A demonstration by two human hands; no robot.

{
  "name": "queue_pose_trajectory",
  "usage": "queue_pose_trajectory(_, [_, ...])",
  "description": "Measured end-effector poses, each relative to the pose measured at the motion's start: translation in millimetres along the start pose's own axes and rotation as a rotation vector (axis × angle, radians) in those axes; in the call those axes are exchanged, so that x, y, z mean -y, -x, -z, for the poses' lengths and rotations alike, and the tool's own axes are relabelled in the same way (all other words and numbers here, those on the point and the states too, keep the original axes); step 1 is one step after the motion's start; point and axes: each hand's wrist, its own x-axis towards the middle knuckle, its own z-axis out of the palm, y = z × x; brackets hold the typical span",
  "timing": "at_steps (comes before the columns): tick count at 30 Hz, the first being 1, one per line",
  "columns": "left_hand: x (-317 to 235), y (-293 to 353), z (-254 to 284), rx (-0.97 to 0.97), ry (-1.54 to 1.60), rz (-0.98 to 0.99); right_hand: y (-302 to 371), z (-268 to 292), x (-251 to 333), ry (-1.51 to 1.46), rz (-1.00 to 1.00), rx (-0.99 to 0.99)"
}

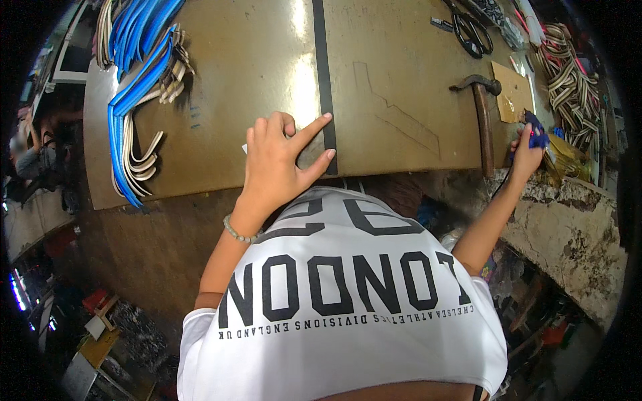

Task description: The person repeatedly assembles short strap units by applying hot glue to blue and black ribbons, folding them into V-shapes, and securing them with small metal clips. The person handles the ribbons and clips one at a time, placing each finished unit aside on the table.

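A long flat black strip [324, 67] runs from the far side of the tabletop to its near edge. My left hand [274, 160] rests beside it, index finger and thumb stretched out with their tips at the strip, the other fingers bent. Between them nothing is gripped. At the right end of the table my right hand [528, 155] is closed around a dark blue object [537, 135] with a small red spot; its exact kind is hard to make out. Next to that hand lies a tan rectangular piece [509, 95].
A hammer [483, 120] lies left of my right hand, with black-handled scissors [468, 30] beyond it. Blue and cream strips [127, 100] are heaped at the left; striped strips [572, 80] pile up at the far right. A line outline [394, 113] marks the brown tabletop [234, 53].
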Motion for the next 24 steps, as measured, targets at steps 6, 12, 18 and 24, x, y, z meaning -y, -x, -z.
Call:
queue_pose_trajectory(6, [1,0,1,-0.007,0.044,0.025,104,-41,149,-0.198,0.164,0.397])
queue_pose_trajectory(12, [3,-1,3,-0.006,0.058,0.021,156,-90,192,-0.131,0.401,1.032])
queue_pose_trajectory(18, [4,-2,3,0.017,0.075,0.037,145,-107,193,-0.023,0.658,1.137])
queue_pose_trajectory(24, [4,-3,5,0.031,0.083,0.051,140,-112,193,-0.035,0.695,1.227])
